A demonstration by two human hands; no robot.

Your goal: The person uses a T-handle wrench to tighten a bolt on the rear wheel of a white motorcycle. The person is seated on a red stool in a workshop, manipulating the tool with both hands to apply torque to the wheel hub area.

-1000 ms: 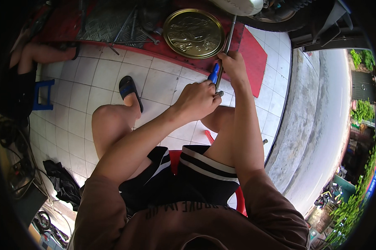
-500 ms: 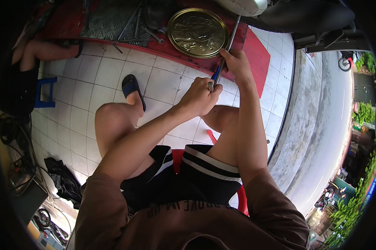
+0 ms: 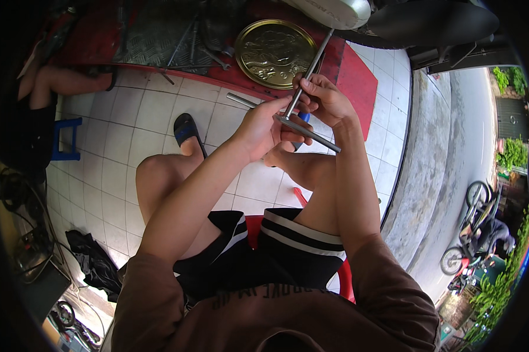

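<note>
Right of centre, I have the T-handle wrench (image 3: 292,107) slanting away, right hand (image 3: 330,105) pinching its shaft (image 3: 317,60), left hand (image 3: 259,129) loosely spread around its crossbar (image 3: 318,139). I'd keep the shaft straight where it reaches over the red platform (image 3: 358,88).

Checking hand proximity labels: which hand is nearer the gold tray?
Right. Right hand, on the T-handle's shaft, overlaps the gold tray in view; left hand sits farther below, at the crossbar.

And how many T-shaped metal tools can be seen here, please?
1 clearly: the T-shaped metal tool, its shaft in the right hand and its crossbar at the left hand. Others may be hidden among the tools on the red platform.
</note>
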